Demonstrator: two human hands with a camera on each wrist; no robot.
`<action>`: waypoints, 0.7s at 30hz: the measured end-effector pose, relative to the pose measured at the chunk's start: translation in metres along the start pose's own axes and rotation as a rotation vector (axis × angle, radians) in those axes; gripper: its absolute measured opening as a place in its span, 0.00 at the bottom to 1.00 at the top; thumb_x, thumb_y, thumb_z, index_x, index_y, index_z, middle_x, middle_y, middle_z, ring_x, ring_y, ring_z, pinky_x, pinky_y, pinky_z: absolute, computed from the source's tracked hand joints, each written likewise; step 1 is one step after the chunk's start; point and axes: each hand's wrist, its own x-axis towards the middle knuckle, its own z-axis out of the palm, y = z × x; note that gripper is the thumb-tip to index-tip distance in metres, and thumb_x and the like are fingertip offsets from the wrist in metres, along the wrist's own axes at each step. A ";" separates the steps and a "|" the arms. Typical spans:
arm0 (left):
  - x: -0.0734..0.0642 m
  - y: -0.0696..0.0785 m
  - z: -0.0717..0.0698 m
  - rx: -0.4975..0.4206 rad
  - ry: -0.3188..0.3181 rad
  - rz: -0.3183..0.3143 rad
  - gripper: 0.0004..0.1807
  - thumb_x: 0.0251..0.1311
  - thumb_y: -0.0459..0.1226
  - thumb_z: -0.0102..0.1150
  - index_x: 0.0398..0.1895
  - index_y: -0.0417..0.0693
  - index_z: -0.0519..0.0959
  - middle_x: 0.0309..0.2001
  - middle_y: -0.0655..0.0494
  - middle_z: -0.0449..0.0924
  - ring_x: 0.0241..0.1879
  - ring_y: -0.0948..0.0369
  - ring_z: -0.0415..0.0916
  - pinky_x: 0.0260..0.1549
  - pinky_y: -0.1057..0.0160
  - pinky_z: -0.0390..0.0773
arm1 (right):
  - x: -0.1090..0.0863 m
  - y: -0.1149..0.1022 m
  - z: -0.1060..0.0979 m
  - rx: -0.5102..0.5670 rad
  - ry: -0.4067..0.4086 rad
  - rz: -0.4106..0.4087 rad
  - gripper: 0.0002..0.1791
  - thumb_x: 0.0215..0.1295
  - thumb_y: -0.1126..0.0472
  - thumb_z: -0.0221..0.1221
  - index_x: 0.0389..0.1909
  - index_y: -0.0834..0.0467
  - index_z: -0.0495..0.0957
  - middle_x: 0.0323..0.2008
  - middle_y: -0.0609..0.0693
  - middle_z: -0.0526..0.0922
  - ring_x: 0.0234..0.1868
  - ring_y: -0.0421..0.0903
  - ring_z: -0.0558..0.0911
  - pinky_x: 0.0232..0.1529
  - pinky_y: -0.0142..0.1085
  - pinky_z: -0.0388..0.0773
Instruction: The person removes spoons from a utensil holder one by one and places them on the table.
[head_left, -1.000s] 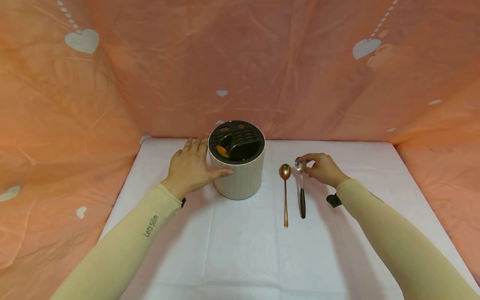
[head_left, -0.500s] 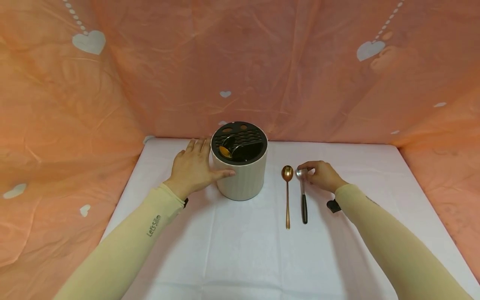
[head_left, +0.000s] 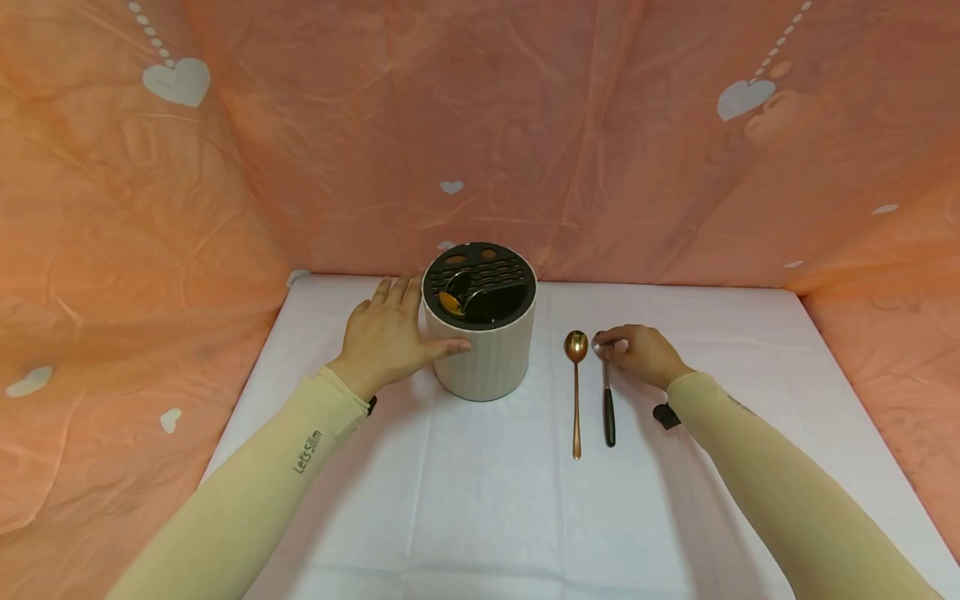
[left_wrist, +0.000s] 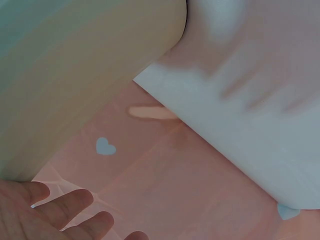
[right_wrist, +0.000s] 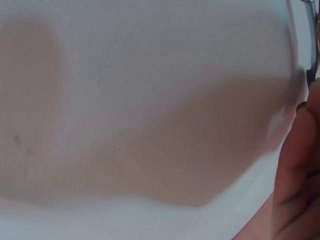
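My left hand [head_left: 382,337] lies with spread, straight fingers along the left side of a pale ribbed utensil holder [head_left: 483,367], thumb across its front. In the left wrist view, the holder's wall [left_wrist: 90,65] rises beside the fingertips [left_wrist: 80,200]. The holder's black slotted lid [head_left: 487,258] has utensils with gold and dark shiny heads [head_left: 451,303] in its opening. My right hand [head_left: 645,354] pinches the bowl end of a spoon with a black handle [head_left: 609,417], mostly covering the bowl. Just left of it lies a gold long-handled spoon [head_left: 576,346], bowl away from me.
A white cloth [head_left: 480,500] covers the table. Orange-pink sheeting [head_left: 375,125] with pale hearts stands behind the table and at both sides. A small black object [head_left: 665,416] shows under the right wrist.
The right hand's fingers have closed further over the spoon's bowl, and the spoon has shifted slightly toward me. The left hand stays against the holder. The head view has shifted a little.
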 end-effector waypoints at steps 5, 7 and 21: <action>0.000 0.000 0.000 0.001 0.000 -0.001 0.75 0.35 0.88 0.36 0.79 0.42 0.52 0.74 0.42 0.57 0.72 0.41 0.53 0.59 0.39 0.66 | -0.001 0.000 0.001 -0.017 -0.006 0.027 0.17 0.68 0.68 0.54 0.54 0.60 0.84 0.56 0.61 0.81 0.58 0.61 0.78 0.58 0.54 0.71; -0.001 0.000 0.000 0.002 -0.002 -0.002 0.75 0.35 0.88 0.36 0.79 0.42 0.52 0.74 0.42 0.57 0.72 0.41 0.53 0.59 0.39 0.66 | -0.001 0.000 0.002 -0.021 -0.009 0.039 0.16 0.69 0.66 0.55 0.54 0.59 0.84 0.56 0.61 0.81 0.58 0.61 0.77 0.58 0.55 0.71; 0.000 0.000 0.000 0.001 0.011 0.003 0.75 0.35 0.88 0.35 0.78 0.42 0.53 0.73 0.41 0.58 0.72 0.41 0.54 0.59 0.39 0.67 | -0.002 0.002 -0.001 -0.094 0.018 0.029 0.13 0.68 0.63 0.58 0.49 0.57 0.86 0.54 0.58 0.82 0.56 0.60 0.80 0.52 0.55 0.74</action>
